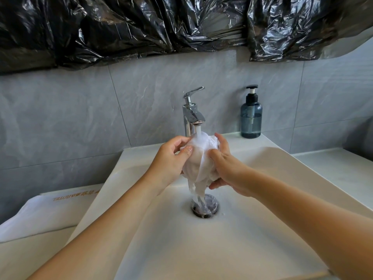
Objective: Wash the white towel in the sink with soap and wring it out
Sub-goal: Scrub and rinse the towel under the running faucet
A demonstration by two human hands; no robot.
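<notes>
A wet white towel [198,158] is bunched into a ball directly under the chrome faucet [191,114], whose water stream falls onto its top. My left hand [171,160] grips the towel's left side, thumb pressed on the cloth. My right hand [226,166] grips the right side and cups it from below. A wet tail of the towel hangs down toward the round metal drain [210,209] of the white sink [262,199]. A blue pump soap bottle [251,118] stands on the sink's back ledge, to the right of the faucet.
A folded white towel with gold lettering [46,215] lies on the counter left of the sink. A grey counter [339,170] extends to the right. Grey wall tiles stand behind, and black plastic sheeting [161,27] hangs above them.
</notes>
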